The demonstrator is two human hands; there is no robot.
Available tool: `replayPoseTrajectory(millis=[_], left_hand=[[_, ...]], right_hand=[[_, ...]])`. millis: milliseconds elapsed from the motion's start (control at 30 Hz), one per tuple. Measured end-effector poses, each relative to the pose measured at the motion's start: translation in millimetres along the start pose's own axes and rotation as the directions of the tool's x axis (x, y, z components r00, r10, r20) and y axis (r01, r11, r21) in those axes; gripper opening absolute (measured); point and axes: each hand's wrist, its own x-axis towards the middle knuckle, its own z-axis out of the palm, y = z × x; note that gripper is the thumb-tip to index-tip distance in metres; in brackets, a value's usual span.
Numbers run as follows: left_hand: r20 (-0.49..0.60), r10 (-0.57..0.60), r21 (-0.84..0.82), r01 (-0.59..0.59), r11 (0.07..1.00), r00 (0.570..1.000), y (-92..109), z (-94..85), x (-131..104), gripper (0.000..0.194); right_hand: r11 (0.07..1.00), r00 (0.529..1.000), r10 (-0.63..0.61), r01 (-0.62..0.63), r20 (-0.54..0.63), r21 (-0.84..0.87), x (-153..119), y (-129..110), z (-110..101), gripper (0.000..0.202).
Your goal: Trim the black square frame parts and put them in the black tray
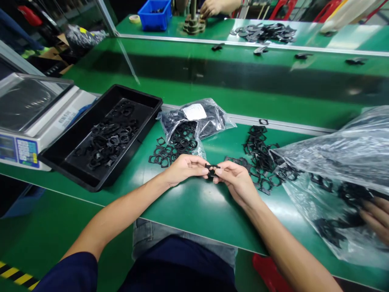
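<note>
Between my two hands, just above the green table, is a small black plastic ring part [212,170]. My left hand [186,169] pinches its left side and my right hand [235,178] pinches its right side; the fingertips cover much of it. Behind my left hand, a pile of similar black ring parts [170,151] spills from a clear plastic bag [217,115] with a white label. To the right of my right hand lies another heap of black ring parts [258,152].
A black tray [123,170] holding many ring parts sits at left, beside a weighing scale [27,121]. At right, a co-worker's hand [377,219] reaches into a large clear bag [334,146]. Across the table are a blue bin [154,20] and another person's hand [212,7].
</note>
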Motion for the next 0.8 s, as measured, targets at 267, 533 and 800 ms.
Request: replayPoseTrajectory(millis=[267,533,800], left_hand=[[-0.144,0.158,0.126,-0.140,0.982,0.977,-3.8,7.7,-0.4,0.035],[-0.090,0.228,0.184,-0.209,0.961,0.969,-6.7,8.2,-0.5,0.023],[-0.073,0.290,0.230,-0.267,0.936,0.954,-9.9,7.7,-0.9,0.019]], right_hand=[[0.996,0.993,-0.081,0.076,-0.089,-0.052,0.6,8.9,1.0,0.037],[0.890,0.939,-0.345,0.332,0.013,-0.312,-5.6,6.2,1.3,0.026],[0.800,0.898,-0.439,0.410,0.038,-0.438,-6.2,8.2,-1.0,0.019]])
